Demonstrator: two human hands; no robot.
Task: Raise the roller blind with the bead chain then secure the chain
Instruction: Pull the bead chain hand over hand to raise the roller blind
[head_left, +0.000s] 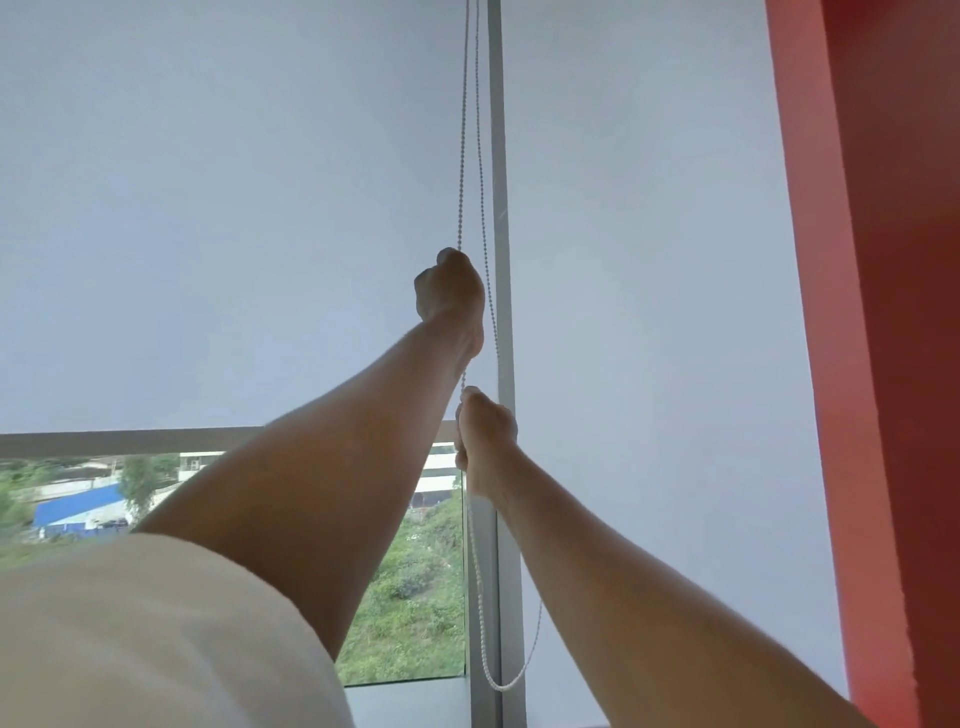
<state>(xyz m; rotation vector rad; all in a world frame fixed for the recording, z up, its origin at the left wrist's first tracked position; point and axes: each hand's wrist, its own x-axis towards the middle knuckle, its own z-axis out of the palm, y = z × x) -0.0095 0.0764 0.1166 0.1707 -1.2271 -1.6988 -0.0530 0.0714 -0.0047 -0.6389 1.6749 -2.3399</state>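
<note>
Daylight through window (405, 587) ahead, diffused by my blind (234, 208); my forearms backlit, undersides shadowed. Overall soft, slightly blurred. Wide-angle bends red wall (883, 312) at right edge.

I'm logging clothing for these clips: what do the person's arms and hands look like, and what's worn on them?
Both forearms are bare. The left hand and right hand show no gloves, rings or watch. A loose cream short sleeve covers the left upper arm.

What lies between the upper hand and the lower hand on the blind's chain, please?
In the head view, only a short taut stretch of bead chain runs from the left hand down to the right hand; nothing else.
</note>
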